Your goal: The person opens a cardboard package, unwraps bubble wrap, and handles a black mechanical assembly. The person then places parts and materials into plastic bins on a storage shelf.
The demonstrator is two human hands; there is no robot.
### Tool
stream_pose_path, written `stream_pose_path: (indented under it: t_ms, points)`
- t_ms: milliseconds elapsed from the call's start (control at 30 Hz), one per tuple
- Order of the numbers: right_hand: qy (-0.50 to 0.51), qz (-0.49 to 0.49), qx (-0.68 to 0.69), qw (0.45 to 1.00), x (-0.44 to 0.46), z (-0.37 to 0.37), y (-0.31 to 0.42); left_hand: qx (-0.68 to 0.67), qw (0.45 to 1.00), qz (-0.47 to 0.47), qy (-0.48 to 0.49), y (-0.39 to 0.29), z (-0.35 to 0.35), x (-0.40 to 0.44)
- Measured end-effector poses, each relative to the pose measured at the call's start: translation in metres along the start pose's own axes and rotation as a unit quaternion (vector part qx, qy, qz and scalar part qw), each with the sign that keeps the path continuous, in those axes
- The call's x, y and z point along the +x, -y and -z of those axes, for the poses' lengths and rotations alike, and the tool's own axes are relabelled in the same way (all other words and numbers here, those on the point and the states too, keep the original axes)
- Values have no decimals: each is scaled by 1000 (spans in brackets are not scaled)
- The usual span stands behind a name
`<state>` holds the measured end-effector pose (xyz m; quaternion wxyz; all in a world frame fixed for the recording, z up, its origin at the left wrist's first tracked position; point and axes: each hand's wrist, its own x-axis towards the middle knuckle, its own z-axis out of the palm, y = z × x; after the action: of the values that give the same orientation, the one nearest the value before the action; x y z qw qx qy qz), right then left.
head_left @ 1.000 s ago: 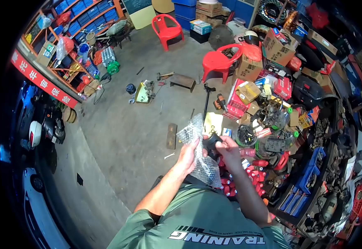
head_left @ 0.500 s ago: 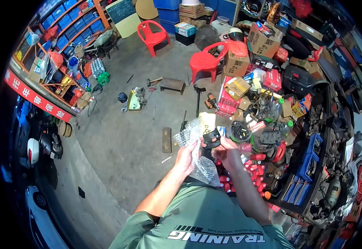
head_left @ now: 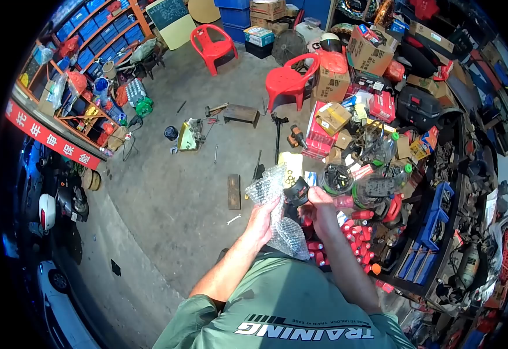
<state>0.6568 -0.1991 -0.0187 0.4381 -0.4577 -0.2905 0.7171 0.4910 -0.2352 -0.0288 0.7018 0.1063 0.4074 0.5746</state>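
Observation:
My left hand (head_left: 261,222) is closed on a crumpled sheet of clear bubble wrap (head_left: 289,237), which sticks up above the fingers and hangs down toward my shirt. Just right of the wrap, a black curved part (head_left: 296,192) is pinched between the thumb and fingers of my right hand (head_left: 319,207). The part is held up over the floor near a yellow sheet (head_left: 290,166) with small dark rings on it. Some of my right fingers are hidden beneath the part.
Red bottles (head_left: 356,241) crowd beside my right forearm. A wooden block (head_left: 233,192) and a wrench (head_left: 233,220) lie on the floor to the left. Farther ahead stand a low bench (head_left: 241,114), a drill (head_left: 296,137) and two red chairs (head_left: 214,49).
The view has swung to the right. The black part has turned in my right hand, from edge-on to showing its curved opening. My left hand still grips the bubble wrap.

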Motion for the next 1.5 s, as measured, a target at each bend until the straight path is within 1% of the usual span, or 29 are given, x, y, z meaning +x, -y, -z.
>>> stream_pose_path:
  t_ms: [133,233,300,333,400,533,600,633,700,833,933,1033,1100,1133,1200,1233,1300,1400,1500]
  points:
    - [-7,3,-13,1000,-2,-2,2,0,1000,7,4,-1,-2,-2]
    - [9,-9,22,1000,-1,1,0,-8,1000,9,1,-2,-2,-2]
    - [24,-49,69,996,2,5,-5,1,1000,7,9,1,4,2]
    - [23,-49,70,996,3,6,-7,1,1000,8,10,2,7,3]
    - [29,-80,126,988,3,5,-9,-22,999,19,33,2,10,4]
    - [20,-97,143,985,0,3,-8,-26,999,28,33,-1,6,1]
    - [46,-76,140,986,0,4,-9,-15,999,28,6,-3,1,-1]
    - [46,-76,141,986,0,5,-10,-15,999,29,6,-3,2,-1]
    - [81,-34,106,990,0,5,-11,-29,999,26,10,-2,4,-1]
    - [71,-24,92,993,-1,3,-12,-37,999,37,13,-3,7,-1]
    - [72,-24,92,993,-1,3,-13,-41,998,35,11,-5,5,-3]
    - [56,-3,62,996,-8,-5,-7,-26,999,22,-2,-7,2,-5]
    - [55,60,3,997,-13,-11,-1,-11,1000,14,-16,-6,1,-6]
    - [55,60,3,997,-13,-9,-2,-11,1000,13,-15,-6,2,-5]
    - [77,134,-113,982,-12,-4,-2,-21,1000,4,11,-5,6,-4]
    - [77,135,-112,982,-12,-5,-3,-20,1000,4,11,-6,6,-4]
    - [77,178,-147,970,-14,-8,-2,-20,999,3,41,-9,4,-5]
    - [77,198,-159,964,-18,-15,2,-25,999,-1,43,-14,-4,-11]
    - [88,206,-163,961,-17,-13,-1,-19,998,-11,55,-10,3,-7]
